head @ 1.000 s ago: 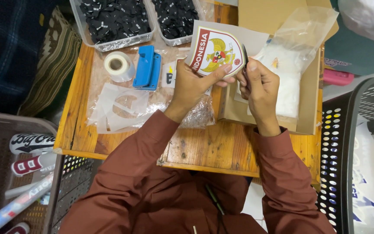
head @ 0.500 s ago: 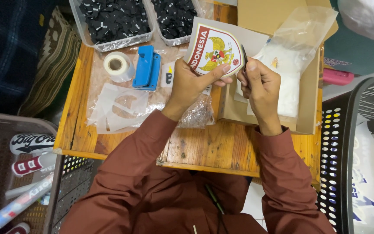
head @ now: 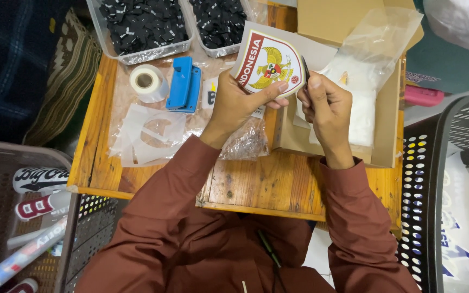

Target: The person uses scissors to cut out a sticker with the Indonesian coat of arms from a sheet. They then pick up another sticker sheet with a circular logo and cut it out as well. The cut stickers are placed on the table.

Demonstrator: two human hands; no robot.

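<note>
Far left: a brown perforated basket (head: 6,163) holding rolled printed sheets, beside a dark plaid cloth (head: 12,59). Next, a small orange wooden table (head: 256,187), covered at the back with crinkled clear plastic. On it, from the left: white backing sheets (head: 147,133), a roll of white tape (head: 147,82), a blue hand punch (head: 183,84), with two clear trays of small black pieces (head: 142,24) lined up behind. At centre, left hand (head: 240,106) clamped on a shield-shaped badge (head: 267,65), red-bordered with a gold bird, thumb pressed across its lower edge, badge held raised above the table and tilted. Just right, right hand (head: 327,106) closed at the badge's right edge, fingertips pinching something thin and dark there; exact object too small to tell. Hands close together, nearly touching. Beneath and beyond, an open cardboard box (head: 386,108) with a clear bag of white material (head: 365,81). Further right, a pink object (head: 423,96), then a black perforated basket (head: 435,201).
</note>
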